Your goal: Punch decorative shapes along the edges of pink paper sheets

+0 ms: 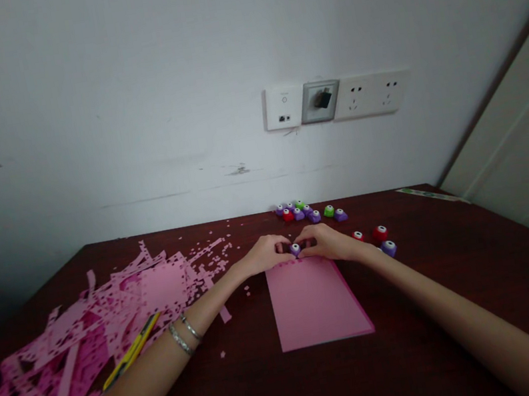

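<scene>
A small purple craft punch with a white top sits at the far edge of a pink paper sheet. My left hand grips the punch from the left, fingers curled and thumb close to the paper. From the right, my right hand closes on the same punch, so both hands meet around it. Another, deeper pink layer shows along the paper's right edge. Small cut marks run along the far edge of the sheet. My fingers partly hide the punch's sides.
Punched pink strips and scraps cover the left of the dark table, with a yellow utility knife among them. Several coloured punches stand near the wall, and others, including a red punch, sit beside my right forearm.
</scene>
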`<state>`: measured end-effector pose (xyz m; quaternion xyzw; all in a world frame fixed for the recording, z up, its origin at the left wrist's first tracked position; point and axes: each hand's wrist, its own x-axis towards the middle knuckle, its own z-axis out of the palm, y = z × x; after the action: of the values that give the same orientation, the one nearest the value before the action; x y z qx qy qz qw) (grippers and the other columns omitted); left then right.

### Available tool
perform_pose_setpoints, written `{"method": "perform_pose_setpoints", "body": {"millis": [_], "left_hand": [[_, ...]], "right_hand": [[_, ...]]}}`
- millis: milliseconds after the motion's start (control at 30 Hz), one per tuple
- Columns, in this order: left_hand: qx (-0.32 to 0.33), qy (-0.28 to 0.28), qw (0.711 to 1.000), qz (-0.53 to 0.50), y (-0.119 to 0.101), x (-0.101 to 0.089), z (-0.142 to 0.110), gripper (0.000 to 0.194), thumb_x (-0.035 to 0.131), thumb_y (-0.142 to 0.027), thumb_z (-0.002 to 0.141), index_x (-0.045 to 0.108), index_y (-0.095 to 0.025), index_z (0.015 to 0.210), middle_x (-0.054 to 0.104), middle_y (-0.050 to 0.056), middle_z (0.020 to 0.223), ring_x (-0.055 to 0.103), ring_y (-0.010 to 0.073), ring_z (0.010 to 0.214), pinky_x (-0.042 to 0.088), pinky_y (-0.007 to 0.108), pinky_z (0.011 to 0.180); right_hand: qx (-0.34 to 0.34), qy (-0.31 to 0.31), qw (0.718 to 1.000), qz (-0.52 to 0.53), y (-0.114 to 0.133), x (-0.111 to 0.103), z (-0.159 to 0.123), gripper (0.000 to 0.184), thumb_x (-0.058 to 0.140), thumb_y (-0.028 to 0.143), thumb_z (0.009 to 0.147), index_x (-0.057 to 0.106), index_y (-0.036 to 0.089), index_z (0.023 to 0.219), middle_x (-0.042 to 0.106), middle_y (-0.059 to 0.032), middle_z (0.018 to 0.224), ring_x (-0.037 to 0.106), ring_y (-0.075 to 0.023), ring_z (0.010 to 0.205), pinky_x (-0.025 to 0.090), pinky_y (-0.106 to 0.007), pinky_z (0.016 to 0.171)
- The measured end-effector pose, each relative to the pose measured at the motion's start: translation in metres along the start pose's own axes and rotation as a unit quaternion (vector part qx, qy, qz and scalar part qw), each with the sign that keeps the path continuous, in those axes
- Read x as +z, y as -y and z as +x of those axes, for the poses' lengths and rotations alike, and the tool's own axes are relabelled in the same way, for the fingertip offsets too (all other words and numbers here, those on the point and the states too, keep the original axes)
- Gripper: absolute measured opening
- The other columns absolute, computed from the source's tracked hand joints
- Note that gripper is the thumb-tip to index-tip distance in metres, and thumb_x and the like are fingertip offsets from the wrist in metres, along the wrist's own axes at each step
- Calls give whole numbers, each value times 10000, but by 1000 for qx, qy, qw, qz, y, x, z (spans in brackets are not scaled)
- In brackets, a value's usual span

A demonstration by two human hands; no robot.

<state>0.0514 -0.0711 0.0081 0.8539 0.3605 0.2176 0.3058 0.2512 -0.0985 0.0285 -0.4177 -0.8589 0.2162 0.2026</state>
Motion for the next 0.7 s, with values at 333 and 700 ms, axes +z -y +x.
{"method": "perform_pose_setpoints", "body": {"millis": [333, 700], "left_hand": [[-54, 126, 985, 104, -25, -41, -20, 287, 750, -410, 449, 592, -194, 553, 571, -21, 560, 452, 96, 473, 270, 219, 446], [-77, 141, 981, 113, -16, -43, -20, 291, 764, -369, 413, 550, -193, 503, 508, -46, 479, 431, 90, 439, 261, 208, 426]], "right_hand": [[78, 89, 992, -33, -1, -24, -9, 184, 639, 282, 668, 653, 142, 786, 630, -22, 696, 547, -129, 593, 392, -220, 514], [75, 130, 987, -57, -12, -17, -10, 142, 637, 238, 650, 645, 160, 768, 642, -27, 717, 556, -138, 605, 375, -223, 502]]}}
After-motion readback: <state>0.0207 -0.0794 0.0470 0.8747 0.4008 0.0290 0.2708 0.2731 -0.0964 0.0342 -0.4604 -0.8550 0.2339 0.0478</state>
